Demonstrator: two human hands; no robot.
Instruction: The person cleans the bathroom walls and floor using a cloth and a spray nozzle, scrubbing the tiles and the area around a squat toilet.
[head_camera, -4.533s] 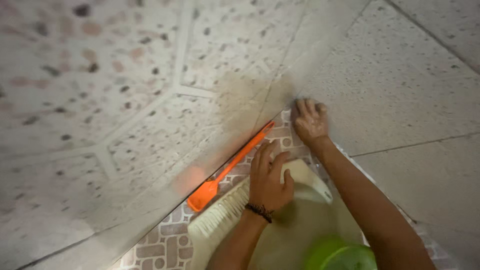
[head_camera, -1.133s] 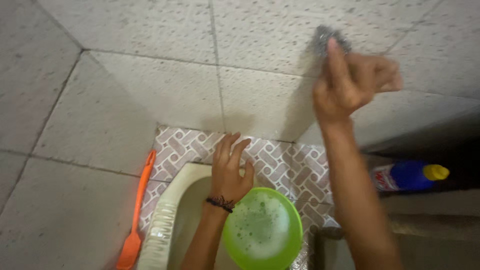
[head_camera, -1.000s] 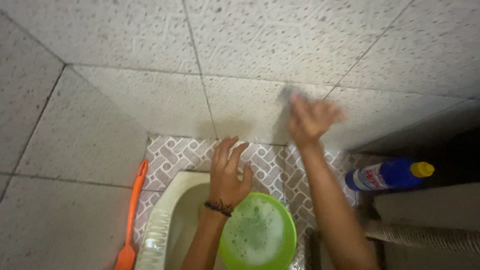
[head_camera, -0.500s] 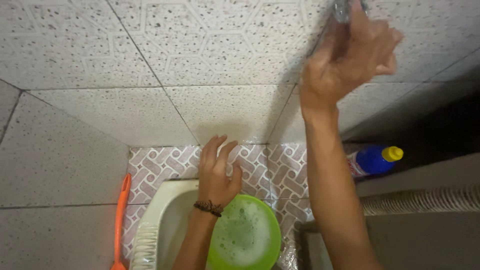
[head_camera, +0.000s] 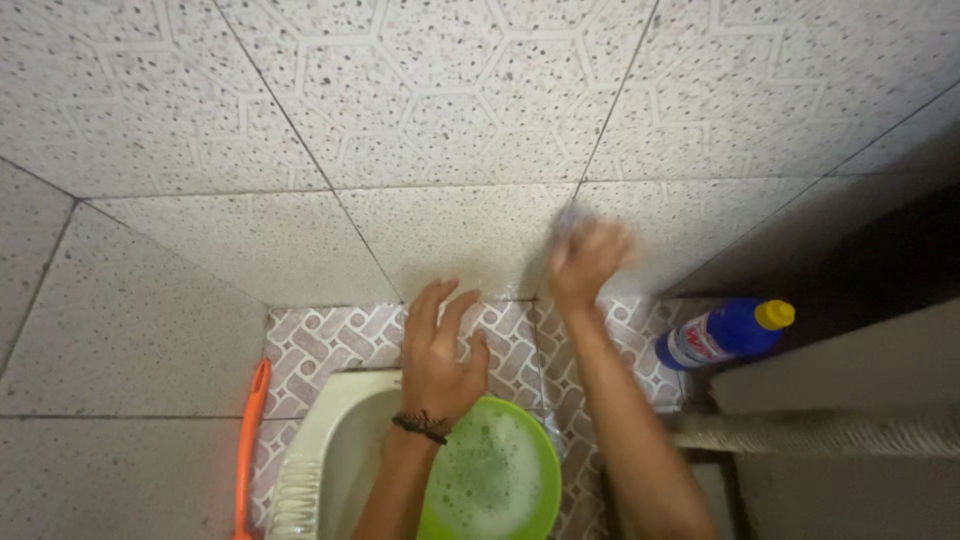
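Right hand (head_camera: 585, 258), blurred, grips grey scrubber (head_camera: 562, 222) vs wall tile; left hand (head_camera: 438, 350) splayed flat nr green basin (head_camera: 495, 485).

A cramped home toilet or washroom; pale speckled wall tiles (head_camera: 420, 110) with raised hexagon lines meet a floor of brick-patterned pink-and-white tiles (head_camera: 320, 340); a cream ceramic squat pan (head_camera: 330, 440) with a ribbed footrest is set into that floor; an orange plastic long-handled brush (head_camera: 248, 440), a lime-green plastic basin of soapy water (head_camera: 495, 485) and a blue cleaner bottle with a yellow cap (head_camera: 725, 333) lie about it.
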